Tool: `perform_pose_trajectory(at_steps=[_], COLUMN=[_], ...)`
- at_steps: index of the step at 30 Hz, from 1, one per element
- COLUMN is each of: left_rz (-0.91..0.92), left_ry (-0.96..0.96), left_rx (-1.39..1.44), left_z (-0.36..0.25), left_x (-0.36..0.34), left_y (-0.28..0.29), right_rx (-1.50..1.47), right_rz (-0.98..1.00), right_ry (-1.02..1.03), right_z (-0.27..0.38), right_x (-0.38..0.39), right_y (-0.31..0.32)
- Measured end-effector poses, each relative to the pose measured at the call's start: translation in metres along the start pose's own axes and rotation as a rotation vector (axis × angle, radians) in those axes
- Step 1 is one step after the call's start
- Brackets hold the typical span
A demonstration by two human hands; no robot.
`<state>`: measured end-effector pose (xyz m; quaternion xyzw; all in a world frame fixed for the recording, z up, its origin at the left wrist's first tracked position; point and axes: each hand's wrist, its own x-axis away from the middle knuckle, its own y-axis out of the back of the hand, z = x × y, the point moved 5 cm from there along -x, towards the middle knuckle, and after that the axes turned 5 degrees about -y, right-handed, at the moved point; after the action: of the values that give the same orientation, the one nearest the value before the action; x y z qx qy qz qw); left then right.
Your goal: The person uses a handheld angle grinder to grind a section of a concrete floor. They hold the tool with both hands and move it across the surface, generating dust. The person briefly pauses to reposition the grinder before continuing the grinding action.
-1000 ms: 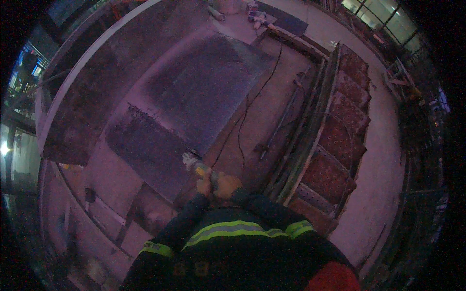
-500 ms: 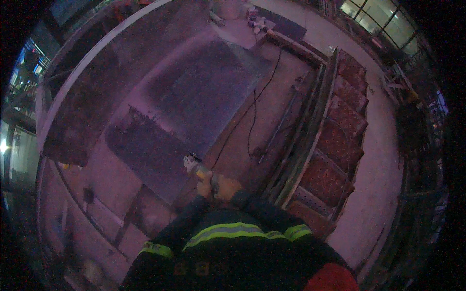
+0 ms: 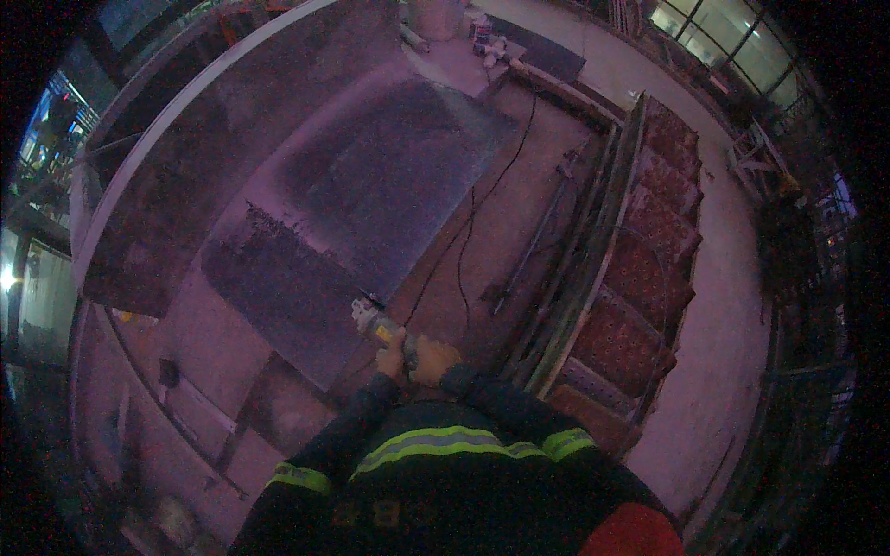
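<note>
An angle grinder with a grey body and a yellow patch is held in front of me, pointing away and to the left. My left hand is wrapped round its body. My right hand is closed round the rear of it, close beside the left. The grinder's disc is near the right edge of a dark slab; whether it touches cannot be made out. A larger dusty slab lies beyond. A black cable runs from near the grinder toward the back.
Rusty perforated metal steps with a long frame stand on the right. A long curved panel rises at the left and back. Small bottles or cans stand at the far end. A hammer-like tool lies at left.
The cable's loop has shifted left on the ground. My hands and the grinder are almost where they were.
</note>
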<state>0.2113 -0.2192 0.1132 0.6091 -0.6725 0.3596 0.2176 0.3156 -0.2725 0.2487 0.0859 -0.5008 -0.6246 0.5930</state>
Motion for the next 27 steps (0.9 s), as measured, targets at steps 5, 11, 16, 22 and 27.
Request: perform_pose_trajectory(at_steps=[5,11,16,22,27], left_rz=[0.114,0.139,0.126,0.074,0.139], left_ry=[0.052,0.023,-0.027,-0.100,-0.255], left_rx=[-0.127,-0.083,-0.243,-0.093,-0.376], left_z=[-0.014,0.000,0.001,-0.026,-0.065], left_x=[0.009,-0.007,-0.026,0.002,0.031], left_y=[-0.003,0.000,0.008,-0.003,0.009], right_rx=[0.010,-0.003,-0.051,-0.158,-0.099], right_rz=[0.067,0.076,0.101,0.002,-0.072], right_ry=[0.041,0.007,0.053,0.121,0.161], right_z=[0.001,-0.009,0.004,-0.003,0.001], right_x=[-0.007,-0.015,-0.007,-0.022,-0.020], right_y=[0.001,-0.012,0.009,-0.012,-0.021])
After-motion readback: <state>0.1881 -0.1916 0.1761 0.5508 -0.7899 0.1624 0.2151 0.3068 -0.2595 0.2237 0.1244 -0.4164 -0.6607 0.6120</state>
